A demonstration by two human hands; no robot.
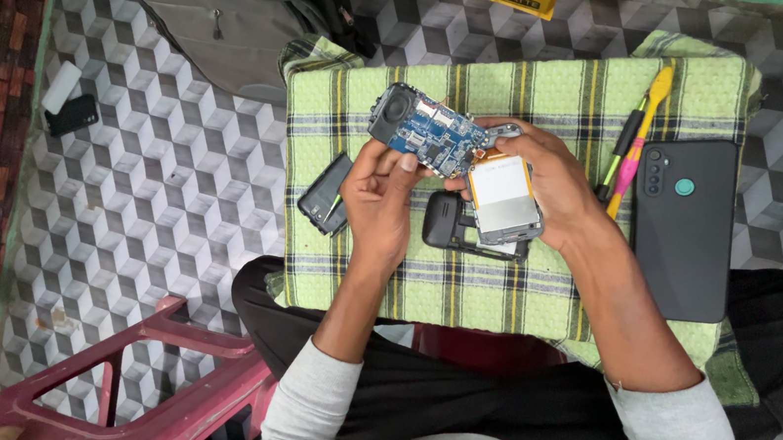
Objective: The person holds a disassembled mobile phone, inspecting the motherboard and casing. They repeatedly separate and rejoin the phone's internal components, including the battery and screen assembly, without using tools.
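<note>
- Head view: left hand [379, 199] pinches the lower edge of a blue circuit board [427, 133], fingers closed on it, board held up above the cloth.
- Right hand [540, 184] grips the board's right end, fingers closed; a small screen [504, 199] in a grey frame hangs off that end and lies against the palm.
- Board carries a round black speaker part at its upper left corner.
- Under the hands: green checked cloth [526, 97] spread on a patterned floor.
- On the cloth, just below the screen: black phone shell [455, 228], partly hidden by it.
- Left of the left hand: black battery [325, 197] at the cloth's edge.
- Right side of the cloth: black smartphone [684, 226], face down, camera end up.
- Just left of the smartphone: yellow-and-pink pry tool [643, 132] beside a dark-handled tool [622, 149], touching or nearly so.
- Top left: grey backpack [207, 18] on the floor, well apart from the hands.
- Bottom left: red plastic stool [152, 390].
</note>
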